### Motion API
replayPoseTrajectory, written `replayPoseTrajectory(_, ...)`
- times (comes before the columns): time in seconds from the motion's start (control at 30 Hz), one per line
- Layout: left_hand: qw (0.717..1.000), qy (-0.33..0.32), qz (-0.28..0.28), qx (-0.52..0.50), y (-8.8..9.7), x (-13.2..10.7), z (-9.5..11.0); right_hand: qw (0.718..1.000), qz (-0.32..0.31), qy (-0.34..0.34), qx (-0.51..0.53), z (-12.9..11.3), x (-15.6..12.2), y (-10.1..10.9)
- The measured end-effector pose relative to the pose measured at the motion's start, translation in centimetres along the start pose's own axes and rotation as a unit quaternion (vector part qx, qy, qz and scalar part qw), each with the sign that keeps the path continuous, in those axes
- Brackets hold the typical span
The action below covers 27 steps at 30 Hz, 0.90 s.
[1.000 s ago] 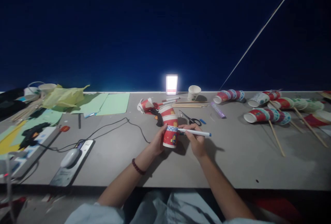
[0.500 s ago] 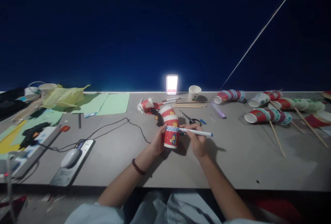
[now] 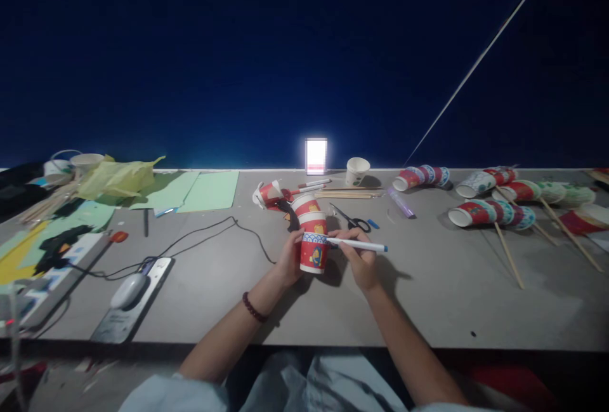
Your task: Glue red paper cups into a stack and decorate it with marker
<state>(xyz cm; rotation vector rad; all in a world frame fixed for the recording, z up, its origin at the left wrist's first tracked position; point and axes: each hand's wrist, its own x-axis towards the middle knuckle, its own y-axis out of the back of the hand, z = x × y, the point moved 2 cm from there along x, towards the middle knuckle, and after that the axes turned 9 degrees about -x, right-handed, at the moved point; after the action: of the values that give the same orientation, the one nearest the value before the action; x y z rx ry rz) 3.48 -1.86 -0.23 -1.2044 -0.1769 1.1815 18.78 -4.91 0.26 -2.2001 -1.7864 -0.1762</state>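
My left hand (image 3: 289, 261) is wrapped round a stack of red and white paper cups (image 3: 311, 234) that lies tilted on the grey table (image 3: 428, 298), mouth toward me. My right hand (image 3: 362, 261) pinches a white pen with a blue cap (image 3: 361, 245), whose tip touches the side of the nearest cup. A dark bead bracelet (image 3: 254, 308) sits on my left wrist.
Black scissors (image 3: 352, 219), a purple tube (image 3: 400, 202), a white cup (image 3: 356, 171) and wooden sticks (image 3: 347, 194) lie behind. Rows of joined cups on sticks (image 3: 490, 214) fill the right. At left are a power strip (image 3: 137, 291), a cable (image 3: 209, 234) and green paper (image 3: 190, 191).
The cup stack has turned slightly in my left hand and the pen has shifted a little along its side. Both hands stay in place.
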Motion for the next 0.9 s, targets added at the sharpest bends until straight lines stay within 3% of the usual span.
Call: replayPoseTrajectory(0.9,1.000,-0.004,-0.010,-0.011,0.10,0.00,-0.24,1.000,0.000,-0.007,0.008,0.09,0.04,0.07)
